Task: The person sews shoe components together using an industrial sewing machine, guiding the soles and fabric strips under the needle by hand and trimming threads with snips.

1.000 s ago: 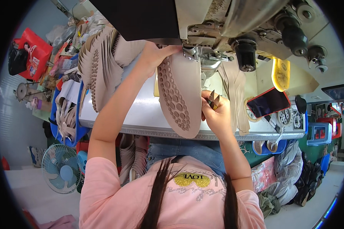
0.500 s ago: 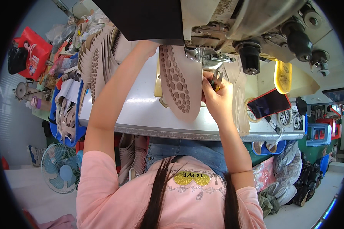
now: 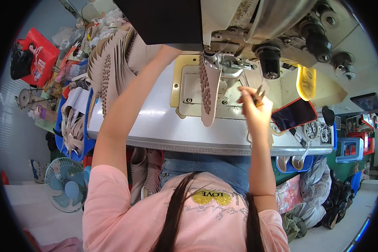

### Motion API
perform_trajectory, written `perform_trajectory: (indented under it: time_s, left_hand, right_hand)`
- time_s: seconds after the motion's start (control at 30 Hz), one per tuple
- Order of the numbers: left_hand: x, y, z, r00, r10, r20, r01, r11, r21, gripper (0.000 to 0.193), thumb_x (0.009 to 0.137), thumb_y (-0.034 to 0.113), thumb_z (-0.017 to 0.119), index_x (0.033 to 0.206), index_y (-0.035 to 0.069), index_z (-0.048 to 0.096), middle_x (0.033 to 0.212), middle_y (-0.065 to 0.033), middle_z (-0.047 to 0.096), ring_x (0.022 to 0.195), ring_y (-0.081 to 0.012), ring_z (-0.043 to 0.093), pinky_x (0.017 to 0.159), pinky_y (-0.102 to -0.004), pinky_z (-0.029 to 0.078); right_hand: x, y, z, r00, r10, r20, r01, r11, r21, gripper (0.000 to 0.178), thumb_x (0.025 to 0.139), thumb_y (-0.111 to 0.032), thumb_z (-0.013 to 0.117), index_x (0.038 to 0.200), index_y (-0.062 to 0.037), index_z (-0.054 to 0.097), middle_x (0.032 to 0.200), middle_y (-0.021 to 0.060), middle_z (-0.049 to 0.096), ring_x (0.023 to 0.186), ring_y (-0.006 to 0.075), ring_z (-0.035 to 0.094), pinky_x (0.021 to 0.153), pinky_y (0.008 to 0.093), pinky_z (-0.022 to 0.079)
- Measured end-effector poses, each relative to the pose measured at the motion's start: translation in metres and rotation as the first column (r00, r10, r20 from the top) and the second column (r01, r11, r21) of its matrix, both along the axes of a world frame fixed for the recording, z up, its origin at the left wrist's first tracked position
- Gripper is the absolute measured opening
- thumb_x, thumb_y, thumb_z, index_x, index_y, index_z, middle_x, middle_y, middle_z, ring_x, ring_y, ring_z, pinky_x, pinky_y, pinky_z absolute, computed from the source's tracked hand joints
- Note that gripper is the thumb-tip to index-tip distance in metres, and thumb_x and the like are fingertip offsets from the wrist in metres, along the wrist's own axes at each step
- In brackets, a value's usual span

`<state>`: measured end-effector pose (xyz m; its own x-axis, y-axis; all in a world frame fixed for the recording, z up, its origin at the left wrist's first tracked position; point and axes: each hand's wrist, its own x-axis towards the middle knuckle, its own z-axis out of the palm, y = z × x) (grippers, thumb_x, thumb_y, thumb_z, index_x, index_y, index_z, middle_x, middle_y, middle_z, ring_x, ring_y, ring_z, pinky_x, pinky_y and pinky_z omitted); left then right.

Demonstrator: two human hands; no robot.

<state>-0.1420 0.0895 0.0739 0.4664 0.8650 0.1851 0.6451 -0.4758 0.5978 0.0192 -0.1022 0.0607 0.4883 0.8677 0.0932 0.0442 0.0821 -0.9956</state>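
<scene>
Right hand closes around a pair of small metal snips, blades pointing up toward twelve o'clock, and stays clear of the work. At nine o'clock from it, apart from its fingers, a beige perforated piece lies narrow side to view, its far end up at the presser foot. At ten o'clock the left hand reaches under a black panel; its fingers are hidden, so whether it grips anything cannot be told. The sewing machine looms at twelve o'clock. A dark-screened phone with a red edge lies between three and four, and a yellow sole-shaped piece sits between two and three. Farther out, past the left forearm, fanned beige pieces stand near nine, a blue basket at half past eight, and a fan at eight.
</scene>
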Motion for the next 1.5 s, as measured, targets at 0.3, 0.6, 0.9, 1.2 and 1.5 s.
perform_trajectory:
  time_s: [0.3,0.6,0.9,1.2,1.5]
  left_hand:
    - [-0.016,-0.086,-0.097,0.886,-0.254,0.387,0.094,0.917,0.388,0.069,0.068,0.013,0.06,0.125,0.001,0.023,0.121,-0.0178,0.033,0.111,-0.032,0.034,0.091,-0.0357,0.03]
    - [-0.009,-0.047,-0.069,0.7,0.279,0.657,-0.394,0.919,0.03,0.028,0.086,0.019,0.043,0.101,-0.004,0.045,0.102,-0.0125,0.051,0.085,-0.0194,0.052,0.074,-0.0283,0.043]
    - [0.018,0.111,-0.114,0.392,0.523,0.757,0.399,0.645,-0.652,0.014,0.078,0.014,0.05,0.089,0.004,0.05,0.077,-0.0079,0.057,0.069,-0.019,0.057,0.053,-0.0289,0.046]
    - [-0.004,-0.027,-0.085,0.457,0.578,0.676,0.136,0.706,-0.695,0.025,0.085,0.028,0.042,0.078,0.005,0.049,0.061,-0.0029,0.05,0.052,-0.0089,0.046,0.046,-0.0193,0.035]
    - [-0.052,-0.103,-0.082,0.51,0.368,0.778,-0.079,0.92,-0.383,0.018,0.084,0.014,0.046,0.072,0.002,0.051,0.061,-0.0029,0.051,0.051,-0.0075,0.047,0.046,-0.018,0.034]
  right_hand:
    - [0.101,0.059,-0.037,0.443,-0.174,0.879,0.437,0.898,-0.043,0.024,0.073,-0.02,0.053,0.08,0.0015,0.059,0.076,0.0209,0.058,0.076,0.0352,0.056,0.066,0.0387,0.044]
    - [0.14,0.114,-0.091,0.322,-0.294,0.9,0.565,0.822,0.067,0.027,0.067,-0.022,0.058,0.081,0.0006,0.059,0.085,0.0197,0.059,0.082,0.0338,0.056,0.071,0.0392,0.044]
    - [0.105,0.099,-0.063,0.496,-0.371,0.785,0.561,0.827,0.037,0.019,0.067,-0.015,0.059,0.081,-0.0027,0.055,0.081,0.0152,0.058,0.076,0.0322,0.056,0.064,0.0388,0.044]
    - [0.107,0.09,-0.044,0.422,-0.425,0.801,0.576,0.808,0.125,0.019,0.062,-0.01,0.062,0.074,0.0009,0.051,0.074,0.0168,0.055,0.065,0.0317,0.055,0.061,0.0401,0.044]
    - [0.081,0.122,-0.055,0.561,0.021,0.828,0.303,0.925,-0.229,0.026,0.067,-0.026,0.053,0.077,-0.0033,0.059,0.082,0.0198,0.058,0.08,0.0357,0.054,0.067,0.0407,0.044]
